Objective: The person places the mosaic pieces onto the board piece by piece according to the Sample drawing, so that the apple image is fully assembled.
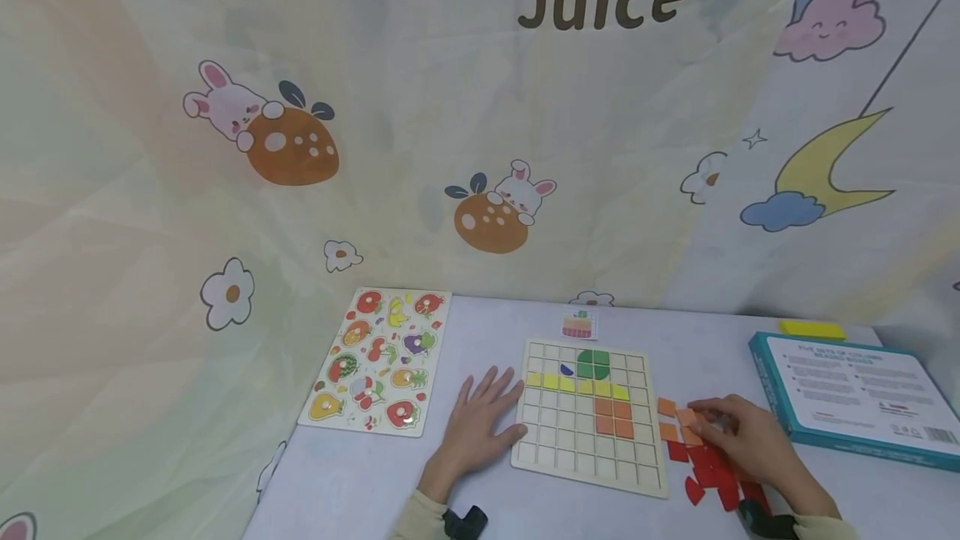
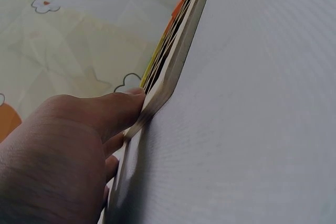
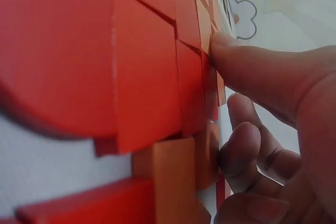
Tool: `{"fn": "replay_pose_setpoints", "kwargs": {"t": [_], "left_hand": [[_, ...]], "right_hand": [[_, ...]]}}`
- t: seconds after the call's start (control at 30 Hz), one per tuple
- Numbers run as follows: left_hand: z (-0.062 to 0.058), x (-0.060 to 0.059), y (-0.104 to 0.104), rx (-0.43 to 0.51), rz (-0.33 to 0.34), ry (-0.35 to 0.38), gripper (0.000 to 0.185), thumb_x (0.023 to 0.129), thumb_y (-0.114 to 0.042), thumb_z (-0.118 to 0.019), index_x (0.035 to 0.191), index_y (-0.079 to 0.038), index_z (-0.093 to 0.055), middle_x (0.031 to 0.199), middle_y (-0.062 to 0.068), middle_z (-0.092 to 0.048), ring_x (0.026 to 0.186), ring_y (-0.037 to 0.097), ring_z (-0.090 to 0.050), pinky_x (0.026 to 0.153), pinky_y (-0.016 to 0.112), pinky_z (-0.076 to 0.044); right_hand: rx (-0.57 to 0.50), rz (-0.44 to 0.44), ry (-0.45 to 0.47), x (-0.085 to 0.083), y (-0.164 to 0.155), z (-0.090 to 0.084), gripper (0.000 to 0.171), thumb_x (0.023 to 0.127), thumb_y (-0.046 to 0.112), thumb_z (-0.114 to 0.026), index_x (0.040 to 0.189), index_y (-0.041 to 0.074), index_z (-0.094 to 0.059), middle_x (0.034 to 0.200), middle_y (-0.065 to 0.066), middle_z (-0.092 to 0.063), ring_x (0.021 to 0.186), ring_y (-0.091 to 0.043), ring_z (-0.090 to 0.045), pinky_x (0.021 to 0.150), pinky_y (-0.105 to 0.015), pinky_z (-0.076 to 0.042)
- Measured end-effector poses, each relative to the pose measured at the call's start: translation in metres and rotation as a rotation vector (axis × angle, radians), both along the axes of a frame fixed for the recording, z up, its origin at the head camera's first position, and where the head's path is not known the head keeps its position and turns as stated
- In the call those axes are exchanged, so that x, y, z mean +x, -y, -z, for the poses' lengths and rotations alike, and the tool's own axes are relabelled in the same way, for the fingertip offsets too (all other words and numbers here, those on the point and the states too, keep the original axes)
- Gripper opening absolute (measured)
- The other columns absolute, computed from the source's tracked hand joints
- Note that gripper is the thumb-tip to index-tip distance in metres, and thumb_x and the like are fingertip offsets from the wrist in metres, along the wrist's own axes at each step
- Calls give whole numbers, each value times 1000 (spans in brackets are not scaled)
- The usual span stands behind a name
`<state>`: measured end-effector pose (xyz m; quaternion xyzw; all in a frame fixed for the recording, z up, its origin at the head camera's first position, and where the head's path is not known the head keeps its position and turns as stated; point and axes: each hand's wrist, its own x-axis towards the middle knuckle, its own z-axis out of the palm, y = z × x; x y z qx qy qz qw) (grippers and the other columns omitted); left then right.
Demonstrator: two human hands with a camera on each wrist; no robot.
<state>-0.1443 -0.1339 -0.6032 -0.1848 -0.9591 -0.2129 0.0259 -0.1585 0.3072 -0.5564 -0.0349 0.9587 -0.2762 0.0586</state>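
A wooden grid board [image 1: 555, 448] lies on the table with several yellow tiles [image 1: 566, 384] in a row, a green shape [image 1: 593, 364] above them, a small blue piece [image 1: 567, 370] and a block of orange tiles [image 1: 614, 417] below. My left hand [image 1: 480, 423] is spread flat at its left edge, the thumb [image 2: 123, 106] touching the rim. Right of the board, my right hand [image 1: 750, 436] pinches an orange square tile [image 1: 686, 417] among loose orange tiles [image 1: 667, 407]. A pile of red pieces [image 1: 712, 469] lies under and beside that hand.
A fruit puzzle board [image 1: 390, 357] lies at the left. Behind the grid board stands a small picture card [image 1: 580, 324] showing a cake. To the right lie a teal-edged box [image 1: 855, 394] and a yellow block [image 1: 812, 330]. A printed cloth backdrop [image 1: 420, 107] rises behind the table.
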Motion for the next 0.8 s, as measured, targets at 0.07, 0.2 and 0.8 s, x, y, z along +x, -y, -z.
{"fn": "replay_pose_setpoints", "kwargs": {"t": [0.07, 0.2, 0.8], "left_hand": [[0, 0, 0, 3, 0, -2, 68, 102, -64, -51, 161, -30, -48, 174, -7, -33, 165, 25, -23, 134, 61, -14], [-1, 0, -1, 5, -1, -3, 68, 102, -64, -52, 160, -30, -48, 174, -7, -34, 165, 25, -23, 134, 61, -15], [-5, 2, -1, 13, -4, -3, 67, 102, -61, -53, 160, -29, -49, 173, -6, -35, 165, 25, -24, 134, 60, -14]], "right_hand": [[5, -2, -19, 0, 1, 0, 55, 84, 32, -92, 128, 5, -75, 101, -8, -71, 76, -17, -53, 55, -20, -46], [9, 4, -48, 1, 3, 0, 51, 82, 28, -92, 124, 4, -76, 97, -7, -70, 75, -17, -53, 55, -20, -46], [-140, 90, 77, 0, 10, -5, 48, 94, 39, -82, 121, 1, -72, 97, -6, -77, 74, -16, -66, 61, -22, -59]]}}
